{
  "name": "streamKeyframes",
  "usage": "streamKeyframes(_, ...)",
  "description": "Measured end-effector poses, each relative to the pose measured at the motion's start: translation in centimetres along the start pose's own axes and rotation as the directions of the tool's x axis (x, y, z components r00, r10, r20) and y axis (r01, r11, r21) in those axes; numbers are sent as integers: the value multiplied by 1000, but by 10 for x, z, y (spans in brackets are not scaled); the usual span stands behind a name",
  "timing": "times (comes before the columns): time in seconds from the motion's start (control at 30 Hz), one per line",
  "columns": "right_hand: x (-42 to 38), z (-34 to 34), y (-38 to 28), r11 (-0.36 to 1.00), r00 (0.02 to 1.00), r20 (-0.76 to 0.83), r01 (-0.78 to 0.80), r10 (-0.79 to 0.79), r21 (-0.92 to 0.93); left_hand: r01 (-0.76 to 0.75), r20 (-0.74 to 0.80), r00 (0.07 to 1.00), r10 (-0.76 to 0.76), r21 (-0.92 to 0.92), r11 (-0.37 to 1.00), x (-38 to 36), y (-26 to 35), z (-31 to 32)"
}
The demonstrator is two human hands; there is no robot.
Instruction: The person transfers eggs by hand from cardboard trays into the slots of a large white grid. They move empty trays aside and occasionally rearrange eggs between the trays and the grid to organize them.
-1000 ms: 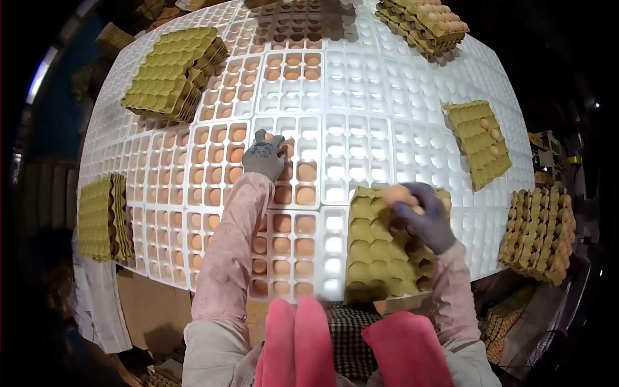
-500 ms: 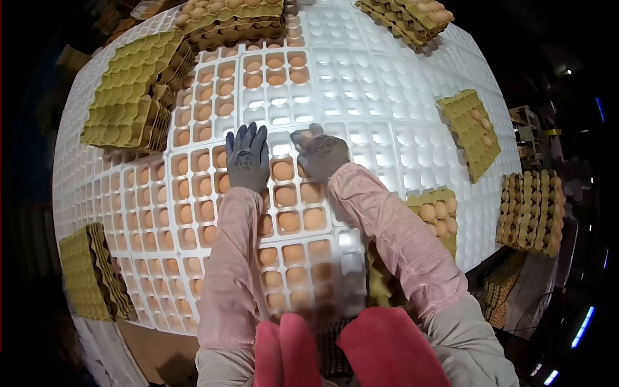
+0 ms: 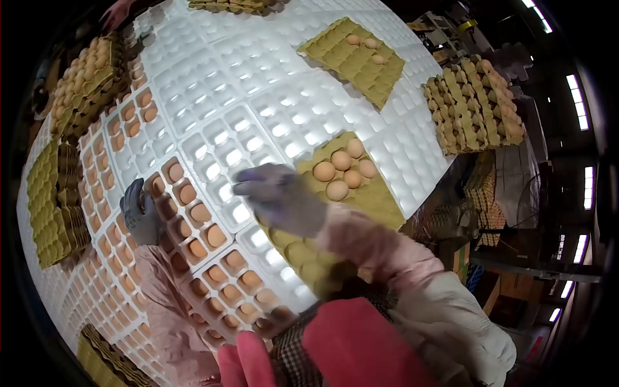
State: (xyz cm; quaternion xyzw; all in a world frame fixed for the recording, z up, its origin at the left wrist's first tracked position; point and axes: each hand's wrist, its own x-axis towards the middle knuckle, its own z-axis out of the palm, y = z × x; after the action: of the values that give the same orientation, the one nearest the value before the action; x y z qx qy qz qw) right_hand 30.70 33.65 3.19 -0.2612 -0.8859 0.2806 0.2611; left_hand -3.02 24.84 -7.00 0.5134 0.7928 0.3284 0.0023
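Note:
My left hand [image 3: 143, 216], in a grey glove, lies over the white foam egg trays with its fingers stretched out. Beside it, brown eggs [image 3: 200, 213] sit in the cells of a filled section. My right hand [image 3: 284, 200], gloved alike and blurred by motion, is over the edge between white tray cells [image 3: 225, 138] and a yellow-green pulp egg tray [image 3: 380, 200]. Its fingers extend to the left, with no egg showing in them. Several loose eggs [image 3: 337, 189] rest in that pulp tray, just right of the hand.
Another pulp tray [image 3: 342, 61] with a few eggs lies farther back. A stack of pulp trays [image 3: 471, 109] stands at the right edge. More stacks [image 3: 51, 200] line the left side, one holding many eggs [image 3: 84, 68]. Another person's hand [image 3: 117, 14] shows at top left.
The view has turned to the right. My right hand has moved away from the filled section toward the pulp tray. My left hand remains over the filled trays.

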Motion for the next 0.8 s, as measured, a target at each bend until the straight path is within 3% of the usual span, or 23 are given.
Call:
streamKeyframes(0.07, -50, -83, 21, 975, 992, -65, -120, 109, -188, -119, 64, 988, 144, -292, 949, 3, 99, -15)
streamKeyframes(0.1, -76, -112, 38, 932, 985, 12, -157, 170, -327, -176, 60, 973, 222, -427, 887, -3, 142, -7)
streamKeyframes(0.17, -105, -132, 60, 913, 978, 130, -98, 161, -395, -151, 278, 901, 332, -517, 842, -13, 233, 9)
streamKeyframes(0.23, -122, -133, 78, 893, 987, 149, 12, 62, -451, -264, 401, 793, 459, -453, 852, -31, 292, 45)
streamKeyframes(0.27, -126, -131, 91, 911, 989, 151, 51, 12, -410, -356, 444, 761, 474, -326, 876, -44, 309, 67)
streamKeyframes(0.3, -128, -139, 93, 960, 991, 96, -59, 88, -275, -454, 505, 727, 465, -154, 877, -51, 328, 73)
streamKeyframes(0.37, -132, -156, 97, 966, 966, 30, -256, 255, 26, -339, 498, 787, 364, -144, 930, -55, 337, 81)
streamKeyframes(0.4, -143, -164, 102, 871, 910, -11, -393, 414, 293, -214, 489, 816, 309, -241, 947, -57, 333, 83)
streamKeyframes(0.43, -152, -168, 112, 523, 778, 40, -459, 627, 718, -81, 486, 839, 245, -334, 939, -59, 324, 83)
streamKeyframes(0.47, -153, -182, 117, 388, 738, 124, -481, 663, 786, 51, 486, 856, 177, -420, 906, -63, 322, 81)
streamKeyframes(0.5, -150, -196, 124, 246, 698, 210, -493, 685, 835, 448, 551, 834, -8, -669, 593, -72, 326, 75)
streamKeyframes(0.53, -154, -191, 142, 467, 770, 210, -553, 602, 690, 421, 470, 882, -38, -749, 511, -72, 321, 72)
streamKeyframes(0.57, -150, -189, 144, 760, 871, 152, -483, 467, 434, 384, 391, 917, -73, -820, 425, -70, 313, 66)
streamKeyframes(0.6, -145, -182, 141, 938, 940, 154, -324, 305, 120, 507, 496, 861, -111, -854, 119, -72, 309, 60)
streamKeyframes(0.63, -139, -176, 139, 975, 968, 211, -93, 136, -202, 576, 546, 817, -184, -788, 217, -70, 322, 51)
streamKeyframes(0.67, -136, -169, 143, 941, 941, 309, -25, 137, -339, 517, 601, 797, -65, -622, 588, -69, 329, 54)
streamKeyframes(0.7, -135, -170, 147, 955, 951, 290, -22, 112, -296, 331, 679, 734, 20, -384, 862, -68, 338, 58)
streamKeyframes(0.73, -135, -173, 150, 967, 959, 269, -15, 86, -254, 58, 708, 705, 49, -126, 990, -73, 363, 64)
streamKeyframes(0.77, -137, -175, 153, 977, 967, 247, -12, 65, -211, -236, 747, 662, 56, 138, 962, -78, 384, 68)
streamKeyframes(0.8, -141, -178, 158, 993, 981, 158, -108, 113, -37, -314, 752, 655, 76, 179, 932, -83, 382, 72)
